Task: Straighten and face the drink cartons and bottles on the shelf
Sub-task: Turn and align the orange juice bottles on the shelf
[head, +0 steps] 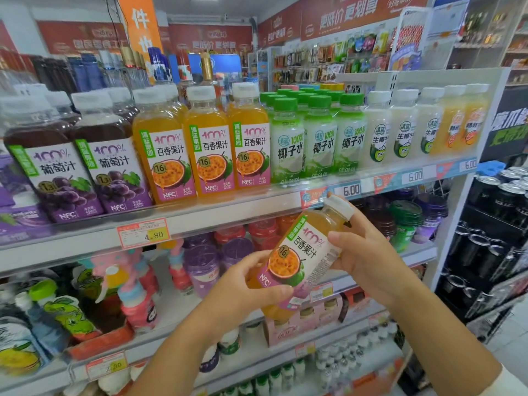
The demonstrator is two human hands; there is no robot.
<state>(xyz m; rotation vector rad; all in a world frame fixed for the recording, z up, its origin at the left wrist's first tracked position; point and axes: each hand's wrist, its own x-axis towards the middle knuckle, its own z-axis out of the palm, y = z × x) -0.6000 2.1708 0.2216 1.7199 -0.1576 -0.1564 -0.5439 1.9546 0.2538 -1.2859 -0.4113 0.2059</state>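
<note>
Both hands hold one passion-fruit bottle (pixel 297 261) in front of the shelf (pixel 228 212), tilted so its white cap (pixel 341 207) points toward 1 o'clock and its base toward 7 o'clock. The left hand (pixel 245 292) grips the lower part: its fingers (pixel 271 291) curl together under the label's bottom edge while the thumb presses the side at 10 o'clock of the label. The right hand (pixel 368 258) wraps the upper part from the 3 o'clock side, its fingers (pixel 340 238) closed against the label near the shoulder, one fingertip touching the neck just below the cap. The label faces the camera.

On the shelf above, at 12 o'clock from the held bottle, the front row shows two grape juice bottles (pixel 85 167), three passion-fruit juice bottles (pixel 205 144), three green-capped coconut water bottles (pixel 317 138), three white coconut milk bottles (pixel 403 130) and two pale orange bottles (pixel 463 121). More stand behind them, too hidden to count. The held bottle is below the shelf edge, at 5 o'clock of the passion-fruit row.
</note>
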